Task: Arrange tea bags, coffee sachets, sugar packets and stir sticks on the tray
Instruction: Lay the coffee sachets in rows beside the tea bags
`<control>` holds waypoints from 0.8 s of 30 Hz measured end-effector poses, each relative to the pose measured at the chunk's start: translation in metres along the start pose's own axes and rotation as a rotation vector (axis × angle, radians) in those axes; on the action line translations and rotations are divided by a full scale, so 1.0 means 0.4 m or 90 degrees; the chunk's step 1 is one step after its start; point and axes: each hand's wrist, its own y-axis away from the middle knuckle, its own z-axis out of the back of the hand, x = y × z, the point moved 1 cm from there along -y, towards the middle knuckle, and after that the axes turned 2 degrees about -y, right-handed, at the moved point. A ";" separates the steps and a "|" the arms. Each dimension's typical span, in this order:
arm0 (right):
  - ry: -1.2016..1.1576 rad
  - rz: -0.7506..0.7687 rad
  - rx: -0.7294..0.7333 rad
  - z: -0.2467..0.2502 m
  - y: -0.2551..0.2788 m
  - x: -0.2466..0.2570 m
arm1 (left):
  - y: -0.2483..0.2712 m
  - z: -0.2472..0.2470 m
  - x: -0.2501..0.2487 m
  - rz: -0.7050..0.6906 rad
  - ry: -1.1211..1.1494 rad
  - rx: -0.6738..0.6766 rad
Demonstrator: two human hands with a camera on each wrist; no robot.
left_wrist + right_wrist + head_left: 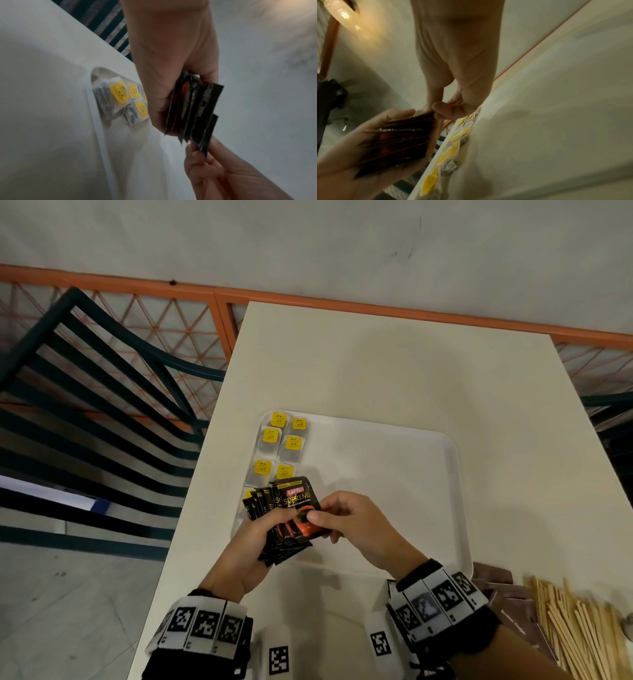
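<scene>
A white tray lies on the white table. Several tea bags with yellow tags lie in two columns along the tray's left side; the left wrist view shows those tea bags too. Over the tray's near left corner my left hand grips a fanned stack of black coffee sachets. My right hand pinches the top coffee sachet between thumb and fingers. The stack is seen edge-on from the left wrist, and the same stack shows in the right wrist view.
Wooden stir sticks lie piled at the table's near right, beside brown packets. A dark slatted chair stands left of the table. An orange lattice railing runs behind.
</scene>
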 end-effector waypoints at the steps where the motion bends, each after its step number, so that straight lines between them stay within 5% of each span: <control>1: -0.015 -0.008 -0.013 0.001 -0.005 -0.001 | -0.001 0.004 0.003 0.009 0.012 0.004; 7: -0.194 -0.063 -0.040 0.015 -0.033 -0.006 | -0.009 0.029 0.028 0.027 0.056 -0.068; 11: -0.337 -0.056 -0.179 0.064 -0.079 0.014 | -0.008 0.062 0.026 0.019 0.073 -0.126; 15: -0.180 -0.063 -0.289 0.094 -0.151 0.042 | -0.004 0.074 0.022 0.002 0.074 -0.104; 24: -0.075 -0.036 -0.341 0.094 -0.289 0.071 | -0.003 0.086 0.012 -0.028 0.074 -0.079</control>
